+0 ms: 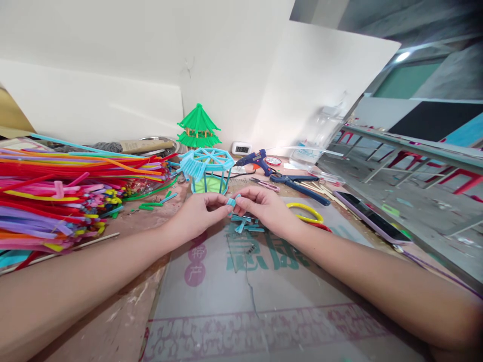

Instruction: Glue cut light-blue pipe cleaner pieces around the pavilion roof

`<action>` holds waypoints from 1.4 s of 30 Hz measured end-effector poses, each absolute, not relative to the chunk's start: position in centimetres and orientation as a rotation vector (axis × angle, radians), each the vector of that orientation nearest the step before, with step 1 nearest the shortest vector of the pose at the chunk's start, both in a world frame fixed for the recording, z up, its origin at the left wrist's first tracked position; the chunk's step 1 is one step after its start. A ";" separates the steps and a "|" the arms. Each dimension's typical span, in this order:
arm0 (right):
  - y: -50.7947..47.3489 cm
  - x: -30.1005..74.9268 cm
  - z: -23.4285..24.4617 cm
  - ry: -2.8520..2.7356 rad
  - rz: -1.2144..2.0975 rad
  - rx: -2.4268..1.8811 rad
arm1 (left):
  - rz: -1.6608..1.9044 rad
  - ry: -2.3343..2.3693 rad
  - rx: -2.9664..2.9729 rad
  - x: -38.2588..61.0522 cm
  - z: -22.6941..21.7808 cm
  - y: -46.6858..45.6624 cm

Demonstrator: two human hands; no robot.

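Note:
My left hand (202, 213) and my right hand (264, 207) meet above the mat, fingertips pinched on short light-blue pipe cleaner pieces (231, 201) between them. Just below lie several more cut blue pieces (249, 226) on the printed plastic mat (211, 311). Behind my hands stands a small blue pavilion frame (215, 160) with a pale green base; its roof is covered with blue strips on the left side, while the right shows bare spokes. Yellow-handled scissors (311, 213) lie partly behind my right forearm.
Bundles of coloured pipe cleaners (56, 201) fill the left. At the back are a green tiered roof model (198, 125), a small digital clock (241, 148), a blue glue gun (254, 160) and a plastic bottle (317, 136). Blue-handled pliers (305, 186) and a phone (372, 216) lie right.

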State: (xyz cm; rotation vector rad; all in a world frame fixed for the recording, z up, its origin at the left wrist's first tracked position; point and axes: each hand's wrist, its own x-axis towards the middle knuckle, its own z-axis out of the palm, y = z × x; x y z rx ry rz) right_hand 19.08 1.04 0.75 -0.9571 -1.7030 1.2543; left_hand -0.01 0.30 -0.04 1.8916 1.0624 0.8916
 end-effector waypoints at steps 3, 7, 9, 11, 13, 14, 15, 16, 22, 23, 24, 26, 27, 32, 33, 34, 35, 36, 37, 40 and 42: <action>1.1 19.0 0.6 -1.717 1.228 -0.966 | 0.874 1.099 1.876 0.0 0.0 0.3; 0.9 19.0 0.6 -1.724 1.181 -1.002 | 0.857 1.084 1.854 0.0 0.0 0.4; 0.8 19.0 0.7 -1.709 1.192 -1.009 | 0.864 1.053 1.829 0.1 -0.1 0.4; 0.8 19.1 0.8 -1.669 1.210 -0.997 | 0.870 1.040 1.784 0.1 -0.2 0.4; 0.8 19.1 0.8 -1.637 1.212 -0.985 | 0.880 1.056 1.755 0.1 -0.2 0.4; 0.8 19.2 0.8 -1.633 1.210 -0.979 | 0.882 1.068 1.758 0.1 -0.2 0.4; 0.8 19.2 0.8 -1.637 1.210 -0.974 | 0.882 1.081 1.769 0.1 -0.2 0.3; 0.8 19.2 0.8 -1.642 1.212 -0.970 | 0.885 1.095 1.782 0.1 -0.2 0.3; 0.6 19.0 0.8 -1.676 1.192 -0.991 | 0.940 1.071 1.880 0.2 -0.1 0.2; 0.6 19.0 0.8 -1.682 1.185 -0.995 | 0.945 1.062 1.892 0.2 -0.1 0.2; 0.7 19.0 0.8 -1.686 1.181 -0.996 | 0.944 1.060 1.896 0.2 -0.1 0.2; 0.7 18.9 0.7 -1.693 1.177 -0.989 | 0.930 1.066 1.889 0.1 0.0 0.2; 0.7 18.9 0.8 -1.698 1.177 -0.987 | 0.918 1.069 1.886 0.1 0.0 0.2; 0.6 18.9 0.9 -1.701 1.169 -0.995 | 0.919 1.087 1.913 0.1 0.1 0.1; 0.6 19.0 1.0 -1.700 1.159 -0.997 | 0.932 1.096 1.919 0.1 0.1 0.1; 0.6 19.0 0.9 -1.702 1.146 -1.000 | 0.942 1.106 1.925 0.2 0.1 0.1; 0.7 19.0 0.9 -1.705 1.126 -1.004 | 0.947 1.118 1.935 0.2 0.0 0.1; 0.8 19.0 0.8 -1.706 1.103 -1.008 | 0.948 1.130 1.957 0.2 -0.2 0.2; 0.9 19.1 0.7 -1.707 1.073 -1.018 | 0.945 1.145 1.996 0.2 -0.4 0.2; 1.3 19.2 0.4 -1.705 0.948 -1.086 | 0.953 1.186 2.217 0.2 -1.1 0.2; 1.5 19.3 0.3 -1.713 0.890 -1.124 | 0.949 1.197 2.371 0.2 -1.6 0.2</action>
